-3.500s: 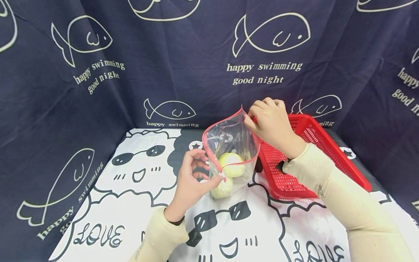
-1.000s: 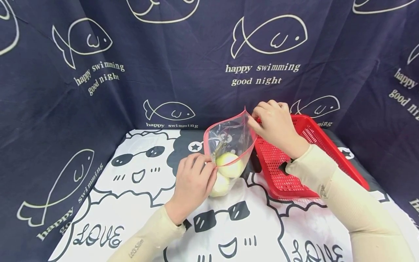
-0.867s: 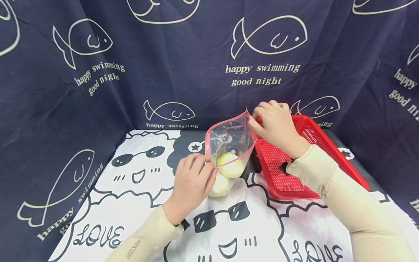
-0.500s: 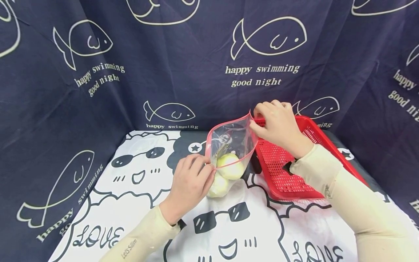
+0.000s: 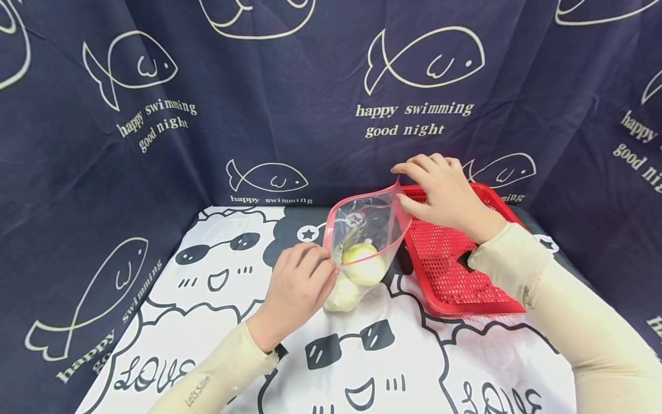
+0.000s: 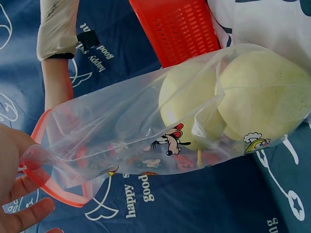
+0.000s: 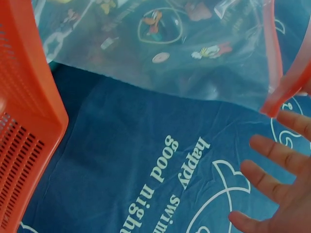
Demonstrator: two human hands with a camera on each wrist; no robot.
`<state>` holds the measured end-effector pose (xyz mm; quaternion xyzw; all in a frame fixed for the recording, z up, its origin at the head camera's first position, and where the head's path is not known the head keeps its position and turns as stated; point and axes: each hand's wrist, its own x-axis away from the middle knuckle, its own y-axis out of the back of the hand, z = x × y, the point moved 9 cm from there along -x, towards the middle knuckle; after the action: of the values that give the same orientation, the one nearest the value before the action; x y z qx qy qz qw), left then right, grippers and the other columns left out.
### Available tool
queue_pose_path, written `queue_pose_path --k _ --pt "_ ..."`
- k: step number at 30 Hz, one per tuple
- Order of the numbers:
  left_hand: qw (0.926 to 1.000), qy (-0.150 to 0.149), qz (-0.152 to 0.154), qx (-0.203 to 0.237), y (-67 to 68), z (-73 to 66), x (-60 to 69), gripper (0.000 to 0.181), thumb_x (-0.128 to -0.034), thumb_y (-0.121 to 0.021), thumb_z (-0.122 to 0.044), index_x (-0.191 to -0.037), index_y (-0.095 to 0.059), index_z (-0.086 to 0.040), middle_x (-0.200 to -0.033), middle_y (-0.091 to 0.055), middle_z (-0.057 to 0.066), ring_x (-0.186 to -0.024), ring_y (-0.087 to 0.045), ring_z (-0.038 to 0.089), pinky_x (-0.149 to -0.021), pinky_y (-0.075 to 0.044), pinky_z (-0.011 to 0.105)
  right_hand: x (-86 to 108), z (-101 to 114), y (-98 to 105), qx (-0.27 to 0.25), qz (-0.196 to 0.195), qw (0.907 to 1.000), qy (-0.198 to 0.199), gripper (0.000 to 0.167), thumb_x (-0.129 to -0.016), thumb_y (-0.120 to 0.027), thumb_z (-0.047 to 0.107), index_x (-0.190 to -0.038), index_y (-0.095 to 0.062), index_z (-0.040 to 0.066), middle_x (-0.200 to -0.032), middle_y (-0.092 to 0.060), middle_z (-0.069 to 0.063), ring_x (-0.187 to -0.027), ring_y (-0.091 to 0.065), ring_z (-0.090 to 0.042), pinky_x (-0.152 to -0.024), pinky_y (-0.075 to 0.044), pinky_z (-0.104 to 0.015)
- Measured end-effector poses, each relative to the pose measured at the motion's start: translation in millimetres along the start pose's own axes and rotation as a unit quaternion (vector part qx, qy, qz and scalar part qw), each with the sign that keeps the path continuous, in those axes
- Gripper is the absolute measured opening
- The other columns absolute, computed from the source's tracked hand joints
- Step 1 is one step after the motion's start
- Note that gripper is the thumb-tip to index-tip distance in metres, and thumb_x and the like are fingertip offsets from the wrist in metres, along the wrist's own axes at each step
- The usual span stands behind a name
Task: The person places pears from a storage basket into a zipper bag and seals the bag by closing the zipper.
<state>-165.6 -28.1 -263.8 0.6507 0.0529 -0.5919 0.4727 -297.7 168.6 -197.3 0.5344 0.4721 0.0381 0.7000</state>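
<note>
A clear zip bag point(image 5: 331, 221) with a red-edged mouth stands gaping on the cloth. Two round, pale yellow-green fruits point(image 5: 366, 270) lie at its bottom. My left hand point(image 5: 297, 290) pinches the near left corner of the mouth; in the left wrist view the bag's film gathers at its thumb. My right hand point(image 5: 447, 192) is at the far right corner, thumb and index finger spread either side of it. Seen from the right wrist, its fingers point(image 7: 272, 179) are spread, with the index fingertip by the red corner; its thumb is mostly hidden. Cartoon prints mark the bag point(image 7: 189, 73).
A red perforated basket point(image 5: 425, 287) stands right of the bag, under my right forearm. White cloth with cartoon drawings point(image 5: 207, 333) covers the table, dark toward the back. Navy curtains point(image 5: 289, 115) with fish prints enclose the back and sides.
The left hand has gone from loosely spread fingers to pinching the mouth's near corner. The right hand has shifted slightly right and its fingers have spread apart at the far corner.
</note>
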Motion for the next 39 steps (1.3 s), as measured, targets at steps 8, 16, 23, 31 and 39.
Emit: queue_pose_path --k 8,16,23,31,39 --pt "0.9999 -0.013 -0.003 0.004 2.2 -0.1 0.9 0.024 -0.1026 -0.048 -0.016 -0.09 -0.066 -0.007 -0.098 -0.064 0.008 -0.096 -0.06 0.03 -0.077 -0.05 0.043 3.4 -5.7 -3.0 0.003 0.028 0.9996 0.005 0.036 -0.085 -0.065 0.029 -0.117 -0.068 0.013 -0.111 -0.062 -0.011 -0.099 -0.052 -0.034 -0.083 -0.037 -0.057" --pt "0.9999 -0.011 -0.003 0.009 1.4 4.6 2.4 0.026 -0.103 -0.047 -0.017 -0.089 -0.066 -0.006 -0.097 -0.065 0.008 -0.096 -0.06 0.031 -0.08 -0.05 0.043 7.8 -5.8 -2.1 -0.007 0.034 0.9986 0.039 0.028 -0.087 -0.066 0.029 -0.107 -0.071 0.012 -0.106 -0.062 -0.011 -0.098 -0.052 -0.033 -0.086 -0.034 -0.057" --pt "0.9999 -0.009 0.002 0.012 0.5 10.2 2.2 0.011 -0.0953 -0.059 -0.011 -0.091 -0.067 -0.005 -0.096 -0.065 0.008 -0.095 -0.06 0.03 -0.077 -0.05 0.043 11.2 -3.6 2.7 -0.02 0.019 0.9964 0.08 0.025 -0.086 -0.062 0.023 -0.107 -0.071 0.012 -0.104 -0.063 -0.011 -0.098 -0.052 -0.035 -0.087 -0.033 -0.058" --pt "0.9999 -0.007 -0.006 0.006 0.6 17.7 3.7 0.007 -0.0921 -0.062 -0.01 -0.09 -0.066 -0.005 -0.096 -0.065 0.008 -0.093 -0.06 0.03 -0.073 -0.05 0.042 15.0 -2.6 3.2 -0.008 0.005 0.9936 0.112 0.029 -0.084 -0.063 0.029 -0.106 -0.071 0.012 -0.103 -0.063 -0.012 -0.097 -0.053 -0.036 -0.087 -0.034 -0.06" --pt "0.9999 -0.007 -0.006 0.013 0.6 23.8 2.8 0.008 -0.0932 -0.061 -0.01 -0.091 -0.066 -0.004 -0.098 -0.065 0.01 -0.095 -0.06 0.031 -0.074 -0.05 0.043 18.5 -1.7 2.7 -0.001 -0.003 0.9906 0.137 0.03 -0.086 -0.063 0.034 -0.102 -0.071 0.009 -0.101 -0.064 -0.014 -0.095 -0.053 -0.037 -0.088 -0.034 -0.062"
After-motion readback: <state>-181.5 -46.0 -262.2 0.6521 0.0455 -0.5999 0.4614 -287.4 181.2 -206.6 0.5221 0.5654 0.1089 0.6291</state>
